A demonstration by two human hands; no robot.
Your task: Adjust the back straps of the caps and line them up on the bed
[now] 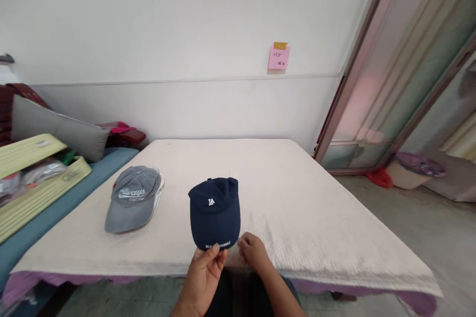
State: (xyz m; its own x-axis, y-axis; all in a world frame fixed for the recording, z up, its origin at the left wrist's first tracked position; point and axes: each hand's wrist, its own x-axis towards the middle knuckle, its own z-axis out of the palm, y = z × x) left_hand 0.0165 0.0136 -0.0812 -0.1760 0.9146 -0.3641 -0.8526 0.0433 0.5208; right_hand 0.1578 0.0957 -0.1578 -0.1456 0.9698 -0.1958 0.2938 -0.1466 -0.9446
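A navy baseball cap (214, 220) with a white "LA" on its front is held up over the near part of the covered table, its brim pointing toward me. My left hand (204, 272) pinches the front edge of the brim between thumb and fingers, partly covering the white lettering there. Just right of the brim, my right hand (255, 252) has its fingers curled in, with nothing visible in them; whether it touches the brim edge I cannot tell. To the left lies a grey cap (134, 195) marked "Always", with white edges of something showing beneath it.
A cream cover (297, 218) lies over the table, with purple cloth along its front edge. On the left are a grey cushion (59, 126) and a yellow slatted container (44, 195). A pink note (278, 58) is taped to the wall. A bin (409, 171) stands right.
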